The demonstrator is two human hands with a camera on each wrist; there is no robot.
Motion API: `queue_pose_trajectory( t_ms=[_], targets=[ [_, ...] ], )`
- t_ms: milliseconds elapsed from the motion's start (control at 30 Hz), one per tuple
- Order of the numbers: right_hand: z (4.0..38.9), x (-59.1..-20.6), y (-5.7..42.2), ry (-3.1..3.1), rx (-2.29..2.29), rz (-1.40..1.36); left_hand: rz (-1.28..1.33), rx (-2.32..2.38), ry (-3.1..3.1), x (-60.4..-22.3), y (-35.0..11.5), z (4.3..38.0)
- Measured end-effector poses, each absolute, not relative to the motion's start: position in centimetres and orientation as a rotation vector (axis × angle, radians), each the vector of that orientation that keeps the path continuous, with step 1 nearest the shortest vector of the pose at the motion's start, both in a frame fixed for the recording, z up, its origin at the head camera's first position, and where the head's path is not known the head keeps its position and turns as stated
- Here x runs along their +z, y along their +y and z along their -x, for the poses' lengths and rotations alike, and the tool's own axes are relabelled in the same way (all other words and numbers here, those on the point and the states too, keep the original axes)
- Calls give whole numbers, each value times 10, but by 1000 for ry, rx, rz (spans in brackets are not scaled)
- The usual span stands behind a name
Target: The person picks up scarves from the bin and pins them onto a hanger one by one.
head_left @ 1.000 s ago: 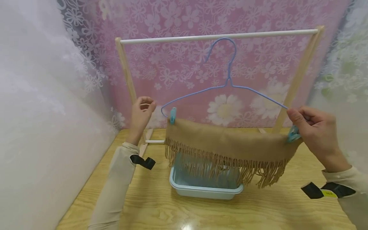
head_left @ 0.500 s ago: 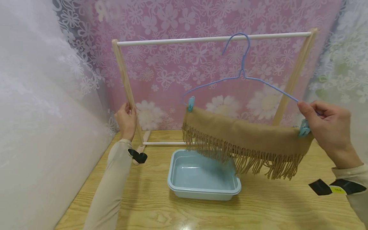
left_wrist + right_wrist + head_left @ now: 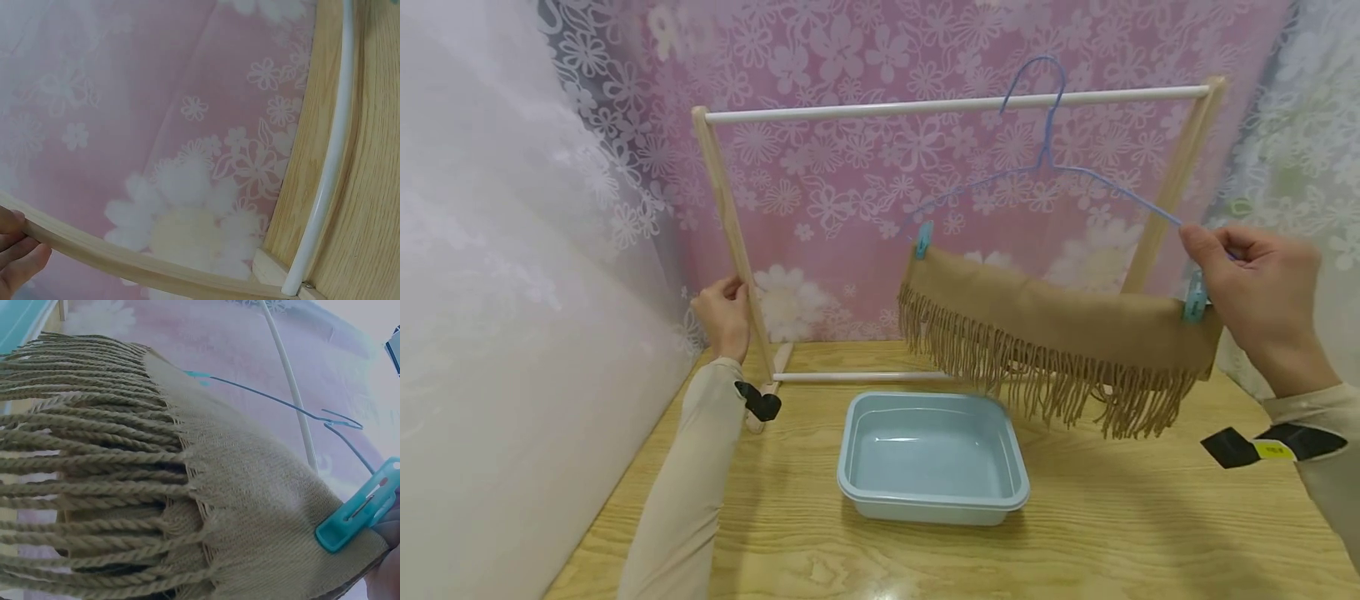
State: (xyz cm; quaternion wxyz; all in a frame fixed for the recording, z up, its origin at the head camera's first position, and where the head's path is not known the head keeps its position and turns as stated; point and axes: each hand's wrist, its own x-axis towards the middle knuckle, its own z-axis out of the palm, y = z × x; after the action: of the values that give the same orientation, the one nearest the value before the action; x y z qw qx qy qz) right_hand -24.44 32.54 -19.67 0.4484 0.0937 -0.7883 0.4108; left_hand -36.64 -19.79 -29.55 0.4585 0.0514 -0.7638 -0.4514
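A blue wire clothes hanger (image 3: 1138, 200) is held up in front of the rack, its right end pinched by my right hand (image 3: 1262, 292). A brown fringed scarf (image 3: 1060, 312) hangs from it, tilted lower on the right. One light-blue clothespin (image 3: 923, 240) clips the scarf's left corner. Another clothespin (image 3: 357, 509) clips the right corner, beside my right fingers. In the head view the hook overlaps the rack's white rail (image 3: 880, 108) and rises above it; which is nearer I cannot tell. My left hand (image 3: 722, 317) pinches the rack's left wooden post (image 3: 94, 250) between thumb and fingers.
A light-blue basin (image 3: 932, 500) stands on the wooden table (image 3: 1112, 533), in front of the rack's lower white bar (image 3: 850, 377). The right wooden post (image 3: 1180, 167) stands partly behind the hanger. Flowered pink curtain (image 3: 850, 208) closes off the back.
My right hand has carried the hanger and scarf right and then up, lifting the hook above the rail's height. The left hand has moved left onto the rack's post. The basin is now uncovered.
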Motion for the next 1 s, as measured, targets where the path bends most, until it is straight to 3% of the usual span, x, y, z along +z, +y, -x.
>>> queue_pose_trajectory(
  t_ms=[400, 1000],
  targets=[
    [263, -171, 325, -1986, 1047, -196, -146, -1078, -1990, -298, -197, 370],
    [267, -164, 327, -2004, 1018, -209, -100, -1057, -1988, -303, -197, 374]
  ],
)
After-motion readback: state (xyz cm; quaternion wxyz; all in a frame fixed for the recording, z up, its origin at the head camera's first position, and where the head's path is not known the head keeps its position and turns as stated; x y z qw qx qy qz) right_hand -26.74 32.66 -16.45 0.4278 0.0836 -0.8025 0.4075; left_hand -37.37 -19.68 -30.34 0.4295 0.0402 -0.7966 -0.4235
